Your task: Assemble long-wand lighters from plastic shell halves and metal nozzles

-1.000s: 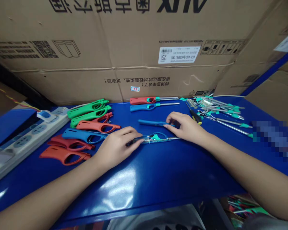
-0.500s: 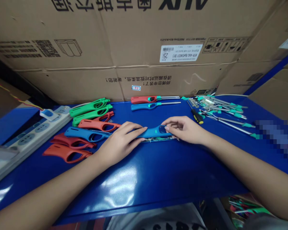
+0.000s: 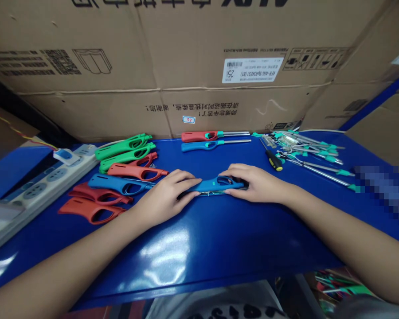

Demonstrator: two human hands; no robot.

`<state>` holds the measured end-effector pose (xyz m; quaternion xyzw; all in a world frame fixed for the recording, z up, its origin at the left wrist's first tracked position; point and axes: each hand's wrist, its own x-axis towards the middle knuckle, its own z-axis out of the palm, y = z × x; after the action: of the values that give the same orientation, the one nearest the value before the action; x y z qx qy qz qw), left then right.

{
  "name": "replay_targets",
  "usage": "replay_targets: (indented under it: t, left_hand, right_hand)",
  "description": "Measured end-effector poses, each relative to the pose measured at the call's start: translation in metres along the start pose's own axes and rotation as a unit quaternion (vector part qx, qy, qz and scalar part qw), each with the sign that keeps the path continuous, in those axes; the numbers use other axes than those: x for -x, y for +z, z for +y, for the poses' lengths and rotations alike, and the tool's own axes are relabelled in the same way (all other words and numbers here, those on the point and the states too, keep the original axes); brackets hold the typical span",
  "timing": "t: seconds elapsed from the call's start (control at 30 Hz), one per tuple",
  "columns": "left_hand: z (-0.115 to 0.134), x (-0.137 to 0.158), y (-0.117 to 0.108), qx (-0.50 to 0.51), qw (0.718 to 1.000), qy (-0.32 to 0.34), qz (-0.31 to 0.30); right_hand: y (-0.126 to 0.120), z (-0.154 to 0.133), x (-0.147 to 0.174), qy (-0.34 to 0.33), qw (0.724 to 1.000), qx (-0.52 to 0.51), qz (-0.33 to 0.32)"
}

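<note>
A blue lighter casing (image 3: 204, 185) lies crosswise between my hands at the middle of the blue table. My left hand (image 3: 166, 192) is closed round its handle end, thumb and fingers on both sides. At the other end, beyond the trigger loop, my right hand (image 3: 252, 182) grips the narrow nose between thumb and fingers. Thin wires and a pale part (image 3: 211, 193) show along the casing's near edge. Behind it lie a finished-looking red lighter (image 3: 199, 136) and a blue lighter (image 3: 199, 146) with metal tubes.
Green casings (image 3: 126, 157), red casings (image 3: 91, 209) and a blue casing (image 3: 119, 184) lie to the left, beside a power strip (image 3: 36, 190). At right are a screwdriver (image 3: 273, 160) and several metal tubes (image 3: 322, 170) with green parts. A cardboard wall (image 3: 186, 75) stands behind.
My right hand has shifted from the trigger loop to the casing's nose, its fingers now round that end. My left hand stays at the handle.
</note>
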<state>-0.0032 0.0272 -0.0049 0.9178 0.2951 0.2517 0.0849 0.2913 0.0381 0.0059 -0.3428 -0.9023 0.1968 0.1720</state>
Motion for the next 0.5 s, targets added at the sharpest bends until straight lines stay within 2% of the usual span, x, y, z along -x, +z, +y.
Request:
replay_targets:
  t: [0.17, 0.37, 0.5]
  left_hand:
    - [0.0008, -0.0006, -0.0024, 0.020, 1.000, -0.014, 0.000]
    - [0.0014, -0.0008, -0.0034, 0.032, 0.998, -0.027, -0.037]
    - [0.0028, -0.0015, -0.0052, 0.026, 0.998, -0.038, -0.049]
  right_hand:
    - [-0.0019, 0.0000, 0.0007, -0.003, 1.000, -0.013, -0.013]
    - [-0.0018, -0.0004, 0.0021, 0.011, 0.999, 0.010, -0.030]
    - [-0.0007, -0.0012, 0.0014, -0.004, 0.999, 0.045, -0.023]
